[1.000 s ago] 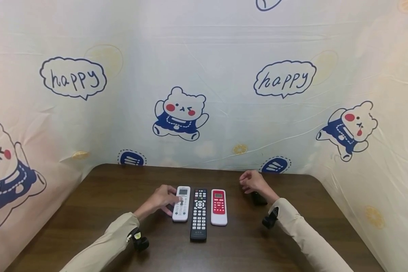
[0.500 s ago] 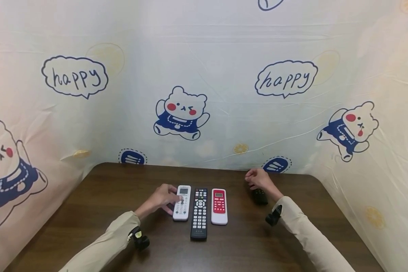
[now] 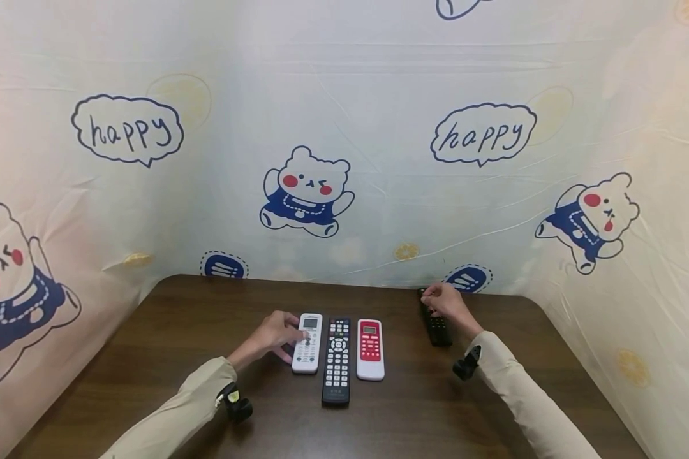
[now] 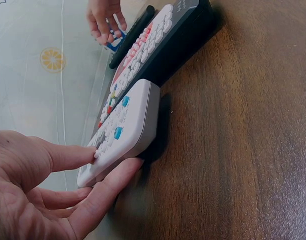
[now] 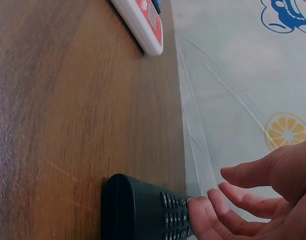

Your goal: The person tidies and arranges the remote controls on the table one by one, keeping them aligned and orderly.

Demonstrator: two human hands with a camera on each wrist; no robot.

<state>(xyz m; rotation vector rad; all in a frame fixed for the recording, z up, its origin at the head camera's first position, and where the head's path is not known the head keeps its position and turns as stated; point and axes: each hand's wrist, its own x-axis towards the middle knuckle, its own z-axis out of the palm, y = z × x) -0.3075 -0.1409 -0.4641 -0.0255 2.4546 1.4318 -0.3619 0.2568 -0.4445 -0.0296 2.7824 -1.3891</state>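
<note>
In the head view my left hand [image 3: 271, 335] is at the left side of a white remote control [image 3: 307, 354] with a small screen. The left wrist view has the thumb pressing on its button face, while the fingers [image 4: 105, 200] lie along its side and lower edge. Farther right, my right hand [image 3: 448, 303] hovers over the upper part of a small black remote control [image 3: 439, 333]. In the right wrist view its fingertips are right at the keypad [image 5: 175, 215], the thumb stands apart, and nothing is gripped.
Between the hands, a long black remote control [image 3: 335, 364] with white buttons and a red-and-white remote control [image 3: 370, 368] lie side by side on the brown wooden table [image 3: 390, 424]. A printed cloth backdrop [image 3: 379, 127] rises behind the table.
My right hand has shifted right and slightly up along the small black remote, uncovering more of it. The left hand keeps its hold on the white remote, which stays put.
</note>
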